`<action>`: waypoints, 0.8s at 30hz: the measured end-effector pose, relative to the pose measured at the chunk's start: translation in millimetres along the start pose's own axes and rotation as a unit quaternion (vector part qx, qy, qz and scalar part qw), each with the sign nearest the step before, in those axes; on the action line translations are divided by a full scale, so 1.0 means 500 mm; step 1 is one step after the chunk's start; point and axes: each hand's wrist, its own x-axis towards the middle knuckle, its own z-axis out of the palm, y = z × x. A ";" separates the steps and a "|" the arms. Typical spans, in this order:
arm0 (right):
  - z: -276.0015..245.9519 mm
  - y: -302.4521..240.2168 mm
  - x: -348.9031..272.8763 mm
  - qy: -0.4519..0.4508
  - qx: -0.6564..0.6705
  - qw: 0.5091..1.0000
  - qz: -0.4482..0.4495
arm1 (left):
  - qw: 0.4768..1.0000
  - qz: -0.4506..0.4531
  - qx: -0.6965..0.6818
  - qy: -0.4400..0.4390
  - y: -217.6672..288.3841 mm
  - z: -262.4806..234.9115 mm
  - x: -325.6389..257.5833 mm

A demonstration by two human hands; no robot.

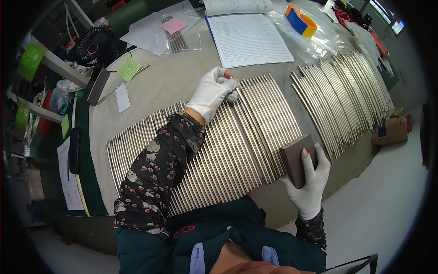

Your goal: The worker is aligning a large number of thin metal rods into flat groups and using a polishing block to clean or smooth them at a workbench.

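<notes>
Slim silvery metal rods (214, 160) lie side by side in a wide row on the table in front of me. My left hand (212, 93), in a white glove with a bare fingertip, reaches across the row. Its fingers are pinched together at the far end of one rod, beside a narrow gap in the row; the fingers partly cover that rod end. In my right hand (310, 180), also gloved, is a grey-brown rectangular block (297, 160). The hand grips it from the right side, at the right end of the row, close to the rods' near ends.
A second batch of rods (346, 98) lies to the right. Behind the row are a clipboard with a printed sheet (251, 41), a bagged bundle of rods (175, 39) and a blue-and-yellow tape ring (301, 20). A black fan (93, 45) and a dark bar (96, 86) stand at left.
</notes>
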 end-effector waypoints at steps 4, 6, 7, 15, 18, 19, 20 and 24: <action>-0.006 -0.025 0.065 0.030 0.102 0.994 0.027 | 1.000 0.002 -0.006 0.006 -0.003 -0.005 -0.002; 0.011 -0.049 0.115 0.024 0.065 0.998 0.011 | 1.000 0.007 -0.010 0.006 -0.009 -0.006 0.002; 0.015 -0.065 0.136 0.023 0.056 0.998 0.004 | 1.000 0.012 -0.014 0.005 -0.009 -0.002 0.005; 0.067 -0.078 0.224 0.012 -0.111 0.994 0.017 | 1.000 0.014 -0.006 0.004 -0.012 -0.008 0.001; 0.053 -0.106 0.215 0.065 -0.039 0.996 -0.039 | 1.000 0.021 -0.002 -0.005 -0.011 -0.007 0.003; 0.050 -0.123 0.215 0.026 0.029 0.995 -0.088 | 1.000 0.027 0.005 0.000 -0.013 -0.007 0.001; 0.061 -0.131 0.217 -0.009 0.009 0.996 -0.094 | 1.000 0.027 0.006 0.000 -0.013 -0.010 0.001; 0.060 -0.084 0.239 0.021 -0.115 0.993 0.019 | 1.000 0.014 0.003 -0.003 -0.009 -0.010 0.006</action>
